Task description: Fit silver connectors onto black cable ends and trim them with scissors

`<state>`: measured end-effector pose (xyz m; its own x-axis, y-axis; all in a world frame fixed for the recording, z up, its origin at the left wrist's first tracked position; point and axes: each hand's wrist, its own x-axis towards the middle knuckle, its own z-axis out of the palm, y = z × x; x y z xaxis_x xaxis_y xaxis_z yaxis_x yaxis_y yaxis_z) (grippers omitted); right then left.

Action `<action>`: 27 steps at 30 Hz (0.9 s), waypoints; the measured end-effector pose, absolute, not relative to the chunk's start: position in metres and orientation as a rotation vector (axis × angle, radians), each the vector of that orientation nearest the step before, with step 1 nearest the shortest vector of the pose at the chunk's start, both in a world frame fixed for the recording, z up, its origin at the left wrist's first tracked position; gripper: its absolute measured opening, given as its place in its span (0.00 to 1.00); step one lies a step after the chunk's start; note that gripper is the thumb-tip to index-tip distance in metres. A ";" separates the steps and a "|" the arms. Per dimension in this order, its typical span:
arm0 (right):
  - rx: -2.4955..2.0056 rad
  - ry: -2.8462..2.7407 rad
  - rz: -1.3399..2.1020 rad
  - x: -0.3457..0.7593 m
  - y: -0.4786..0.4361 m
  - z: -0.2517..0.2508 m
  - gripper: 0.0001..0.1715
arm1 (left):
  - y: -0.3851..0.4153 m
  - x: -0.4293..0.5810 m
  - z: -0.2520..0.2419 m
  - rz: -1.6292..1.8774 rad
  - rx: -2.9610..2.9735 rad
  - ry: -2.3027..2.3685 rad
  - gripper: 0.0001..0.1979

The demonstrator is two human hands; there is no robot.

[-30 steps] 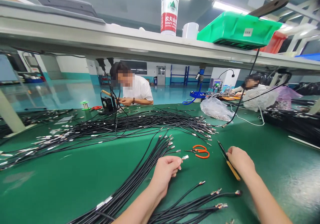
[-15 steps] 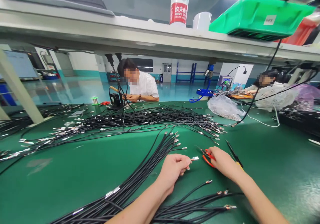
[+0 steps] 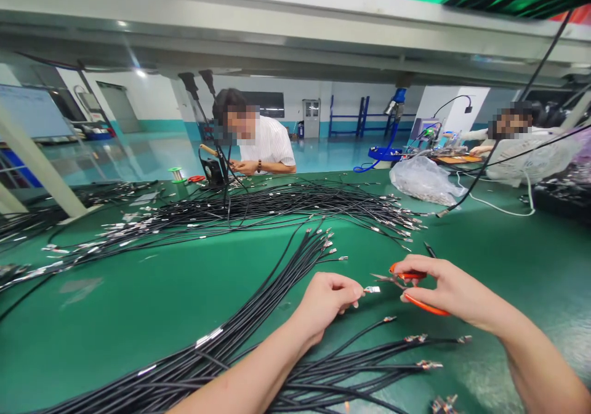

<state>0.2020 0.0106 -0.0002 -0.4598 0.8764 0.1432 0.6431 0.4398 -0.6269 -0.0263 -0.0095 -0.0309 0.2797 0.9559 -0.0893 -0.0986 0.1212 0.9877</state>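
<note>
My left hand (image 3: 327, 300) is closed in a pinch on a black cable whose silver terminal (image 3: 372, 289) sticks out past the fingertips. My right hand (image 3: 446, 289) grips the orange-handled scissors (image 3: 406, 275), lifted off the green table, blades pointing left toward the terminal. A bundle of black cables (image 3: 258, 324) runs under my left forearm, and several terminated cables (image 3: 397, 355) lie just in front of both wrists.
A large spread of black cables with metal ends (image 3: 258, 211) covers the table (image 3: 138, 297) behind. A black-and-yellow tool (image 3: 429, 249) lies beyond my right hand. Two other people (image 3: 258, 146) (image 3: 512, 137) work at the far side, near a plastic bag (image 3: 422, 180). A shelf (image 3: 277, 13) hangs overhead.
My right hand left the black-and-yellow tool, moved left to the orange scissors and picked them up. The left hand kept its pinch on the cable end. The camera tilted down.
</note>
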 end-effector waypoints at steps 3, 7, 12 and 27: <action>-1.265 -2.286 0.751 0.199 0.009 0.002 0.12 | -0.011 -0.026 -0.030 0.977 1.187 0.968 0.11; -1.282 -2.299 0.786 0.195 0.006 0.004 0.11 | -0.009 -0.026 -0.033 0.939 1.217 0.972 0.12; -1.281 -2.289 0.818 0.194 0.005 0.004 0.10 | -0.008 -0.026 -0.037 0.932 1.252 0.965 0.12; -1.304 -2.334 0.812 0.193 0.004 0.005 0.08 | -0.012 -0.024 -0.033 0.942 1.251 0.991 0.10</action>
<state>0.1933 0.0040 0.0050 -0.5174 0.8555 0.0214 0.6574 0.4133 -0.6301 -0.0237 -0.0122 -0.0328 0.3036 0.9499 -0.0746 -0.0263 0.0866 0.9959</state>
